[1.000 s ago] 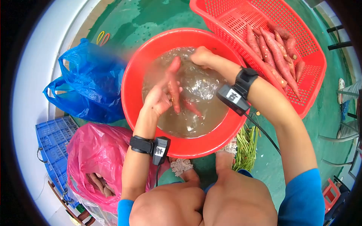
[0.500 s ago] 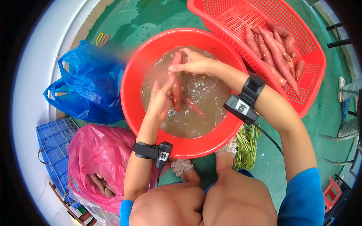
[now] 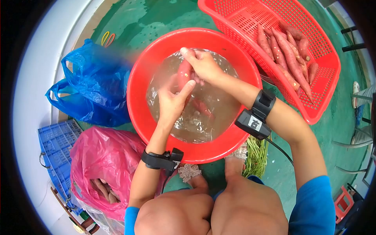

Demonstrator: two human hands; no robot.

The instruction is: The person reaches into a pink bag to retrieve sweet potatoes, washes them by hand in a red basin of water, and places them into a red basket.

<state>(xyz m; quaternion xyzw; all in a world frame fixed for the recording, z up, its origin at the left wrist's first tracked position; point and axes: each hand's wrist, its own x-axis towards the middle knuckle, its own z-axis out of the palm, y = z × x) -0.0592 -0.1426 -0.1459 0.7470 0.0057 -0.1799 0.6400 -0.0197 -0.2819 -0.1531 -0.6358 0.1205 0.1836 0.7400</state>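
Note:
A red basin (image 3: 137, 113) of murky water stands in front of my knees. Over the water, both my hands are on one reddish sweet potato (image 3: 184, 74). My right hand (image 3: 203, 66) is wrapped round its upper part, and my left hand (image 3: 172, 101) grips it lower down, with the thumb across its side. The potato's lower end is hidden behind the left thumb. Another sweet potato (image 3: 202, 108) lies in the water just below and to the right of my hands.
A red mesh basket (image 3: 239, 25) with several sweet potatoes stands at upper right. To the left are a blue plastic bag (image 3: 96, 86), a blue crate (image 3: 58, 145) and a pink bag (image 3: 113, 152) with more roots inside. Green stems (image 3: 256, 156) lie beside my foot.
My right hand has moved from the potato's top to wrap around its upper side. My left hand has shifted right and closed on it. The submerged potato shows more clearly.

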